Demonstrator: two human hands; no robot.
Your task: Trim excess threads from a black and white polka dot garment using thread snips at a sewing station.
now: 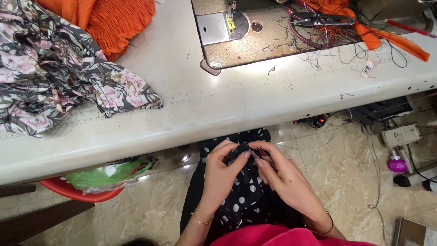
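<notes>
Nearest the camera, both hands work below the table edge, over the lap. The left hand (221, 175) and right hand (284, 177) meet at a fold of black polka-dot fabric (243, 200), which drapes down between the forearms. Holding it low and close appears to keep the small work area steady and in clear sight.

The fingers of both hands are closed narrowly on the fabric's upper edge. The left thumb and fingertips (243, 155) pinch it from one side; the right fingertips press it from the other, touching or nearly touching the left. A small dark reddish item (264, 152) shows at the right fingertips; its kind cannot be determined.

Beyond the hands lies the white table (218, 109). A floral garment (54, 73) is bunched at its left end, with orange fabric (114, 18) behind it, both set aside from the stitching area. Farther back, the sewing machine bed (255, 36) carries scissors (323, 19) and loose threads. A red basin (77, 191) with a green bag sits under the table.
</notes>
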